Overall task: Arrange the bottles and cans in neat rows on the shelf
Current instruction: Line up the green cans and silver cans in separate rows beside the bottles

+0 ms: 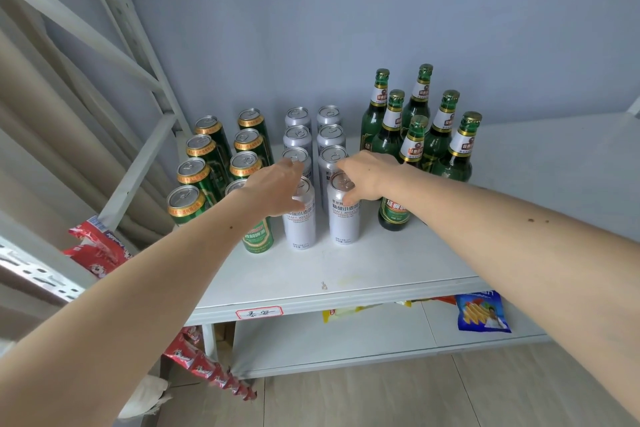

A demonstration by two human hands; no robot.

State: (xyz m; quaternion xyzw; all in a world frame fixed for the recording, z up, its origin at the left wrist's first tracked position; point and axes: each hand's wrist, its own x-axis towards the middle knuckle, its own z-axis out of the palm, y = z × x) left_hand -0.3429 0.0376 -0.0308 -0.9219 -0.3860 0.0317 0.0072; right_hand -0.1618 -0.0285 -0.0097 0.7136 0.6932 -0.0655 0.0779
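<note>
On the white shelf (346,270) stand two rows of green cans (194,173) at the left, two rows of silver cans (330,139) in the middle and several green glass bottles (440,139) at the right. My left hand (273,189) grips the top of the front silver can of the left row (299,229). My right hand (367,177) grips the top of the front silver can of the right row (343,222). One green bottle (394,215) stands right beside it, partly hidden under my right wrist. My left forearm hides part of the front green can (258,236).
An upper shelf and metal uprights frame the space. The blue wall is close behind the drinks. Red snack packs (93,246) hang at the left. Below, a lower shelf holds a blue crisp bag (483,312) and yellow packs. The shelf's right half and front strip are bare.
</note>
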